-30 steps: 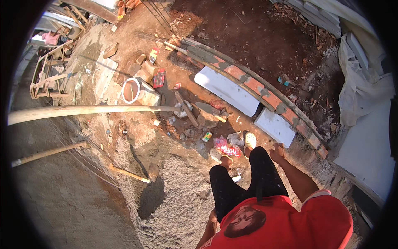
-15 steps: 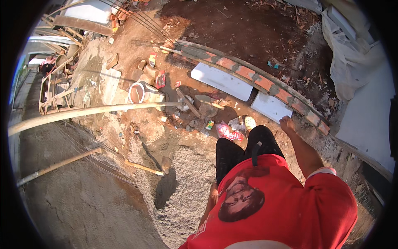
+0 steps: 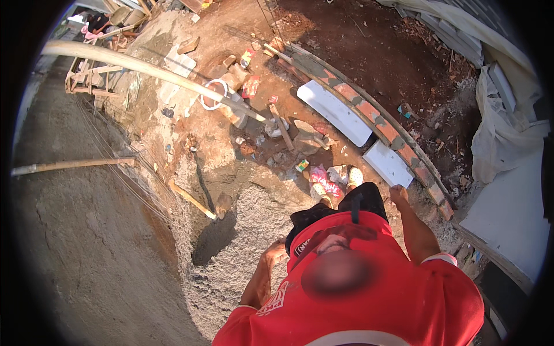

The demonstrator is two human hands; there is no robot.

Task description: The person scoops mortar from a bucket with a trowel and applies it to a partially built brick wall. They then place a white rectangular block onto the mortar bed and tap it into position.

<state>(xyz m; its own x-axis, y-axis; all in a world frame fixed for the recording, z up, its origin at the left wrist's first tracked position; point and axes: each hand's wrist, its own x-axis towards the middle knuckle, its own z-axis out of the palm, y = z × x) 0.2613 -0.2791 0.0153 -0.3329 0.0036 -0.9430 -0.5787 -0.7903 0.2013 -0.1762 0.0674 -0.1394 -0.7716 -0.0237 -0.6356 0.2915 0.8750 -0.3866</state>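
My right hand (image 3: 398, 195) hangs with its fingers curled in, beside the near end of a short white block (image 3: 388, 164); I see nothing in it, and whether it touches the block I cannot tell. Close by my left thigh is my left hand (image 3: 276, 252), bent at the wrist, its fingers partly hidden against the dark shorts. A longer white block (image 3: 334, 112) lies beyond the short one, along a low curved brick wall (image 3: 367, 109) with grey mortar. In front of my feet are a red and white plastic wrapper (image 3: 324, 180) and a trowel (image 3: 306, 138).
A long pole (image 3: 156, 72) crosses the upper left, over a white-rimmed bucket (image 3: 214, 95). At left, a hoe (image 3: 193, 199) rests on a sand heap (image 3: 248, 225). White sheeting (image 3: 496, 138) covers the right side. Far off at upper left sits another person (image 3: 98, 23).
The view has turned and shifted, so the ground things sit differently. My left hand has come out farther to the left of my body, and both my shoes now show.
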